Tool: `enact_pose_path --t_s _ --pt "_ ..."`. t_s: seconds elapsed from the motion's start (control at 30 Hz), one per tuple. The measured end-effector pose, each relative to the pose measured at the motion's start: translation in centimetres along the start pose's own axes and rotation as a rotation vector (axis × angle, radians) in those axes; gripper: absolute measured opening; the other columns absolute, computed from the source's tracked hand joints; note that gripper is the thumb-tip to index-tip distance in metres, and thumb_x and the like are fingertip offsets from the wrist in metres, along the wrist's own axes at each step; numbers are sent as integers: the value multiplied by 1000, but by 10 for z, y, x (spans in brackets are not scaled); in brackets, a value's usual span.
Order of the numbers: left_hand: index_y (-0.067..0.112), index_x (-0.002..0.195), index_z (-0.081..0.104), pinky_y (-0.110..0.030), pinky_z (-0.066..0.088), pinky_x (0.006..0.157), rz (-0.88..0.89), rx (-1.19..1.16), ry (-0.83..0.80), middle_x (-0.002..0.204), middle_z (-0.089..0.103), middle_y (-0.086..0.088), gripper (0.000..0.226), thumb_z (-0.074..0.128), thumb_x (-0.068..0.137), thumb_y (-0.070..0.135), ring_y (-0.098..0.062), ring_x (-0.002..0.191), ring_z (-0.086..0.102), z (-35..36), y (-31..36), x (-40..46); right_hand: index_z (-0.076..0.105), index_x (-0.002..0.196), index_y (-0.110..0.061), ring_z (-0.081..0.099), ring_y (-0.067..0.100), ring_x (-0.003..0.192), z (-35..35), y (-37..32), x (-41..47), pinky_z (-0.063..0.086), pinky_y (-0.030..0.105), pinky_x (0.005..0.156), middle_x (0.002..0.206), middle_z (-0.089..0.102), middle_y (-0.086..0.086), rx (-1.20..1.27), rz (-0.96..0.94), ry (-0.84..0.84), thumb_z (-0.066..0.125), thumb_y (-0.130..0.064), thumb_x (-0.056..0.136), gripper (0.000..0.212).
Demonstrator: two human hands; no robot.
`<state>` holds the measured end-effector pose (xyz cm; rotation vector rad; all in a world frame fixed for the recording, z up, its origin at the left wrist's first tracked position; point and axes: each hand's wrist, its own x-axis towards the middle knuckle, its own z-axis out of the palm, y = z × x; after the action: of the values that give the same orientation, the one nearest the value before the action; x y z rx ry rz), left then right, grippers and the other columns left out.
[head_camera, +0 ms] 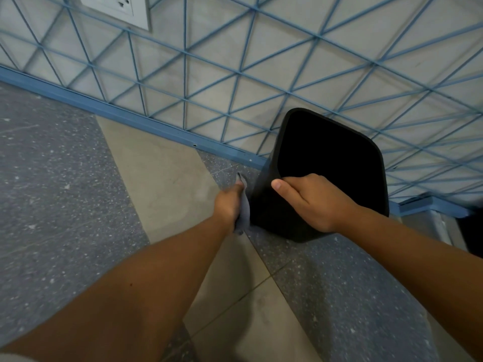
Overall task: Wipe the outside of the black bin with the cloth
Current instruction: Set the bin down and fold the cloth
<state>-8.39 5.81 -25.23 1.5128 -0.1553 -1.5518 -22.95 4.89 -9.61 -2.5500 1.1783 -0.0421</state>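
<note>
Speckled grey floor (65, 205) with a smooth beige tile strip. Left hand (228, 205) grips a grey cloth (244, 212), pressed to the left outer wall of the matte black bin (264, 205). Right hand (311, 202) grasps the near rim, thumb outside. Bin: rounded-rectangular, beside a blue wire grid (235, 74) wall.

Black bin (264, 205): rounded-rectangular, open-topped, upright on floor, far right, close to wall. Grey cloth (244, 210): crumpled, pressed against bin's left outer side.
</note>
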Motion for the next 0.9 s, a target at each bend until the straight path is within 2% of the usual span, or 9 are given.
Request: enact_pose_path --t_s 0.1,0.2,0.33,0.4,0.5,0.57,0.67,0.83,0.9 --pt "16 119 79 -44 56 104 91 -116 -3 117 78 -11 19 67 104 19 -38 130 69 -8 10 -5 45 66 -26 51 12 60 -2 -1 -1 44 41 62 63 50 -3 30 8 -15 24 -61 93 49" --pt "7 145 67 -46 54 117 156 -207 -69 135 74 -18 45 67 100 0 -34 129 69 -16 25 -6 46 80 -27 54 12 65 -3 1 -2 45 40 65 70 54 -2 112 74 -52 22 -71 86 50" --pt "7 124 64 -33 57 78 121 -122 -371 96 65 -12 24 57 103 -2 -24 85 65 -24 58 -22 41 126 -29 62 15 95 -6 0 -2 48 35 79 108 65 0 157 167 -59 22 -82 75 76" --pt "9 137 62 -29 55 76 117 -38 -425 92 64 -8 35 55 104 -2 -20 80 64 -29 78 -29 33 138 -28 59 18 110 -9 -6 1 48 37 90 127 59 2 162 193 33 25 -80 77 82" --pt "4 154 57 -24 58 80 178 82 -434 103 77 -6 51 61 103 -3 -14 80 71 -31 114 -44 37 139 -21 55 22 116 -22 -16 12 46 44 96 133 54 5 146 214 280 37 -69 86 71" --pt "3 136 71 -22 60 82 221 126 -419 108 80 -5 33 63 104 4 -13 85 73 -32 136 -54 47 130 -16 54 24 112 -30 -29 26 45 44 96 125 57 6 177 198 424 47 -59 89 59" --pt "6 101 77 -16 64 70 280 195 -431 85 85 2 20 59 108 12 -7 80 78 -33 167 -73 56 121 -10 58 22 104 -40 -58 58 47 36 95 114 60 6 402 257 429 59 -50 87 52" --pt "3 142 67 -19 60 83 444 321 -402 107 76 0 38 56 106 -4 -8 95 72 -43 206 -101 56 110 -10 60 20 95 -48 -81 98 49 36 89 90 60 -3 676 384 440 68 -27 85 33" --pt "8 139 69 -20 62 86 495 330 -418 113 76 0 38 55 106 -7 -9 99 73 -58 213 -106 52 119 -14 52 19 108 -47 -86 103 45 34 95 110 58 0 602 316 410 67 -23 84 39"
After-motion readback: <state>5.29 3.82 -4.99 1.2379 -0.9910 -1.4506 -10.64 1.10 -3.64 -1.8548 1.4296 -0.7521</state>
